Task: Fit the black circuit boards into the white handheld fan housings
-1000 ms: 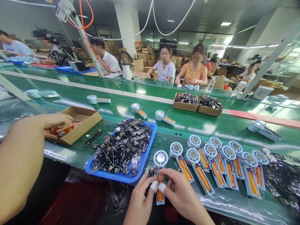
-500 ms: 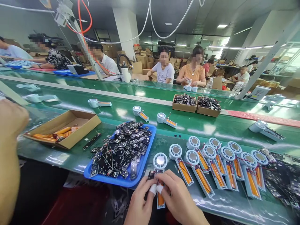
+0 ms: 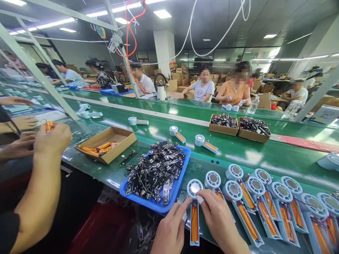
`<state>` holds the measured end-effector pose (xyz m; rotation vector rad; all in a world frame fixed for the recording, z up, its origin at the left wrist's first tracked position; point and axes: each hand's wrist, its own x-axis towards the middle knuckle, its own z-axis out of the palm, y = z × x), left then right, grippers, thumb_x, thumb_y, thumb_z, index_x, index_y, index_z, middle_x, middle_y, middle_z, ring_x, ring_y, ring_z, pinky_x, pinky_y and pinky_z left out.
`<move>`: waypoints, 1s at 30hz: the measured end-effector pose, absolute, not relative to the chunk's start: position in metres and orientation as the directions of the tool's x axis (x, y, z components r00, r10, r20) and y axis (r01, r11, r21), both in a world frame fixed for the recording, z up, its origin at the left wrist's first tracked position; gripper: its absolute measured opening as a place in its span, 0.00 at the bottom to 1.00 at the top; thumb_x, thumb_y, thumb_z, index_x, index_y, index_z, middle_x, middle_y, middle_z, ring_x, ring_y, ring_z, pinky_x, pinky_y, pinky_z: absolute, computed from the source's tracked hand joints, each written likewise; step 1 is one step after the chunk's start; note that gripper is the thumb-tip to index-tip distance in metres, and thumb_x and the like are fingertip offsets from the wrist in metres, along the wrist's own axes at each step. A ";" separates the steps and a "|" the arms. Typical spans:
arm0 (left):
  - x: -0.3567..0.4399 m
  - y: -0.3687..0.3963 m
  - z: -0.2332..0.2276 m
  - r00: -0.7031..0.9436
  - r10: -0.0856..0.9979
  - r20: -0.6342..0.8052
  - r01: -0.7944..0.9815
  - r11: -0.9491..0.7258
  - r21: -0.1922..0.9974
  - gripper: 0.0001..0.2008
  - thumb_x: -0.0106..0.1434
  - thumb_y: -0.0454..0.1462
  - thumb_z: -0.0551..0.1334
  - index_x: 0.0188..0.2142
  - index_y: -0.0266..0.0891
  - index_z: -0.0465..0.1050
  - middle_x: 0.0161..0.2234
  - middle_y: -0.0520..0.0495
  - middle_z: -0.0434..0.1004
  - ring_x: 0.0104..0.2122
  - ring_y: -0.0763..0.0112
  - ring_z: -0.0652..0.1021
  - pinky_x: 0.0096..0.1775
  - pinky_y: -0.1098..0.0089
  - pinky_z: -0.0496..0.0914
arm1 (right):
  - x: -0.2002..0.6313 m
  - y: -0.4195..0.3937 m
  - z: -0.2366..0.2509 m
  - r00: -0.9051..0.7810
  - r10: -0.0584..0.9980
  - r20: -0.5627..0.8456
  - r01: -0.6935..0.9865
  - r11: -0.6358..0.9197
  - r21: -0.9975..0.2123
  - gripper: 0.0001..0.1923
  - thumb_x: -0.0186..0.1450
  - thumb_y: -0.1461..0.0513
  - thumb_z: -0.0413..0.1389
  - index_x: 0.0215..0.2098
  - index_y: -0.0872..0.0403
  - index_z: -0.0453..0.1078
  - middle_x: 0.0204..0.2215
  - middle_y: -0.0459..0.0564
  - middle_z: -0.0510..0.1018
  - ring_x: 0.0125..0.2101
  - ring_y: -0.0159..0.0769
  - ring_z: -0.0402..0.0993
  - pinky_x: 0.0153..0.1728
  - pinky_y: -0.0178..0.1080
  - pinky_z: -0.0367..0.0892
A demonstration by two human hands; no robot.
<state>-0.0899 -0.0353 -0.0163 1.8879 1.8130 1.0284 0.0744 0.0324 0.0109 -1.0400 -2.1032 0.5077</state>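
A light blue handheld fan [image 3: 195,222] lies open-backed on the bench edge, a silver disc in its round head and an orange battery in its handle. My left hand [image 3: 171,225] is at the handle's left side, its fingers closed and the index fingertip at the neck; what they hold is hidden. From the right, my right hand [image 3: 221,220] pinches at the neck just below the round head, thumb and finger closed there. White covers are on some fingertips. Left of my hands, a blue tray [image 3: 187,165] holds a heap of black circuit boards [image 3: 156,173].
Several similar fans [image 3: 256,208] lie to the right, with orange batteries and thin wires. A cardboard box [image 3: 123,137] of batteries and one loose board [image 3: 128,158] are at left. A co-worker's hand [image 3: 53,137] holds a battery. Fans and board boxes [image 3: 224,130] stand on the green belt.
My view has swung left and up. My fingers have moved up to the fan's neck, uncovering the battery. The black board seen at my left fingers is now hidden.
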 end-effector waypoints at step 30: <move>-0.095 -0.038 -0.017 -0.297 0.953 0.058 0.356 0.054 0.933 0.15 0.66 0.42 0.57 0.48 0.44 0.75 0.43 0.44 0.87 0.34 0.61 0.87 0.26 0.71 0.79 | 0.060 0.025 0.024 -0.387 0.872 0.299 0.377 0.445 -0.812 0.11 0.66 0.71 0.53 0.37 0.53 0.75 0.33 0.48 0.80 0.33 0.34 0.76 0.35 0.33 0.68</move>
